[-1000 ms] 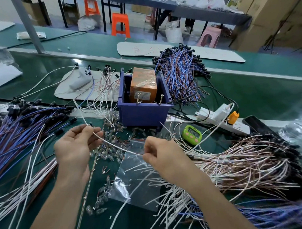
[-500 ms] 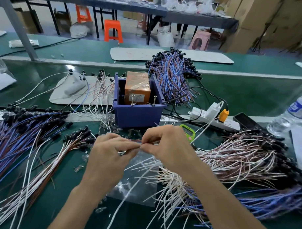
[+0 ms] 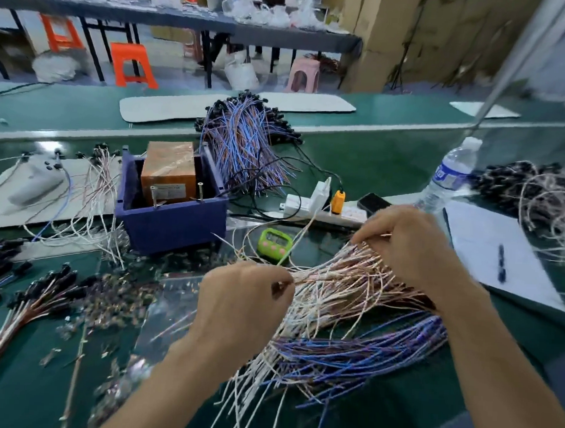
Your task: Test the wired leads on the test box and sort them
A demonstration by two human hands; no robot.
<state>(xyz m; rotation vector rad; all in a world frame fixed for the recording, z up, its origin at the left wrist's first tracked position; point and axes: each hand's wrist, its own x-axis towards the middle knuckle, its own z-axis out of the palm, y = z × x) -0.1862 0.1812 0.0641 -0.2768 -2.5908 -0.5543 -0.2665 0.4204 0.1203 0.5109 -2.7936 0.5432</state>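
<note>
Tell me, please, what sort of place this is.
Most likely an electronics assembly workshop: heaps of wired leads lie on a long green bench, a blue test box stands among them, and cartons and plastic stools fill the background.

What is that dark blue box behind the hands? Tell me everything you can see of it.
The dark blue box is an open-topped, plastic-looking tub standing upright on the green bench. Inside sits an orange-brown block wrapped in glossy film, with a pale label. Two metal pins stand up at its front rim. Loose white leads lie close by on the left; a black cable runs by its right. Neither the left hand nor the right hand touches it.
</note>
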